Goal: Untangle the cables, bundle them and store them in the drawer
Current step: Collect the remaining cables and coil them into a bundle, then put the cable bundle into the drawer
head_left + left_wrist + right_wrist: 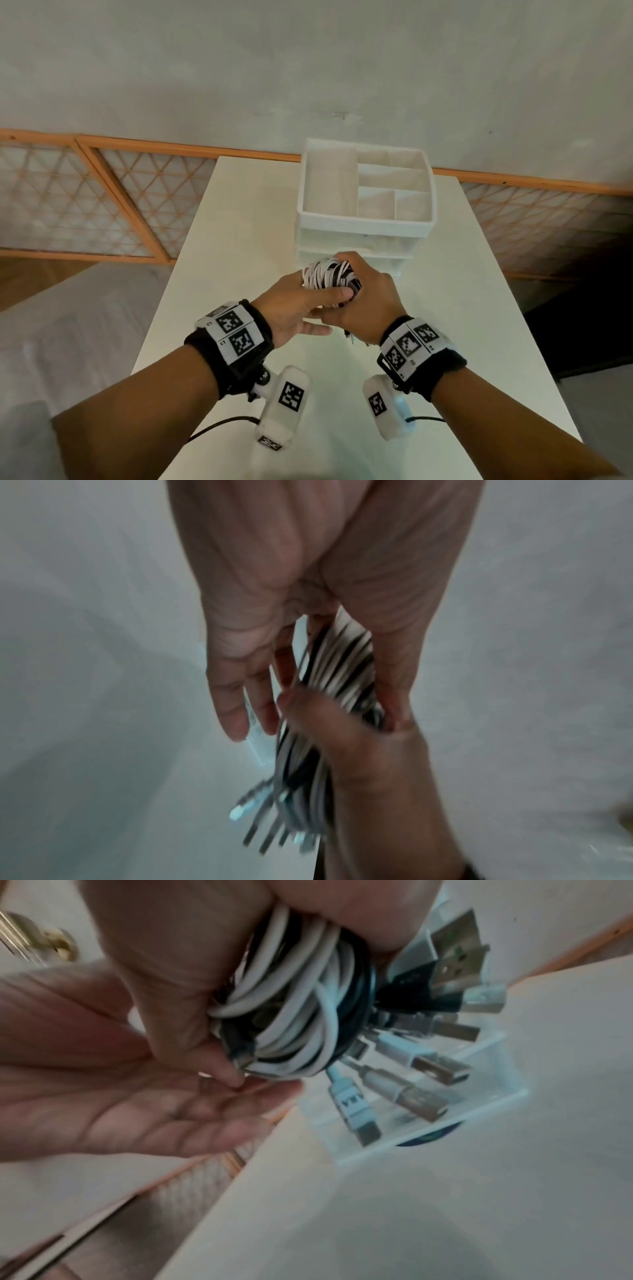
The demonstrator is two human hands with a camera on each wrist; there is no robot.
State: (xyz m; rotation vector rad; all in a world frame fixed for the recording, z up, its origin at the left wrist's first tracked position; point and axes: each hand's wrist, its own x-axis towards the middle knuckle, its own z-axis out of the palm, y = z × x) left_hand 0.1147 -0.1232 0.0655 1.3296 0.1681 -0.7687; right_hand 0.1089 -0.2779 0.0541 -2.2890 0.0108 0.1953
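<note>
My right hand (368,301) grips the coiled cable bundle (330,279) — my left hand (294,308) apparently cups it, fingers loose — above the bench (445,325).

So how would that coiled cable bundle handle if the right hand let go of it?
The cable bundle would probably spring loose: no tie is visible, only the right hand grips it. It likely flops, since the USB plugs dangle free. Probably light, being held aloft easily.

White table (239,219) vs pale wall (308,68) — orange-framed lattice panels (113,202) low, wood floor (34,277) at left
</note>
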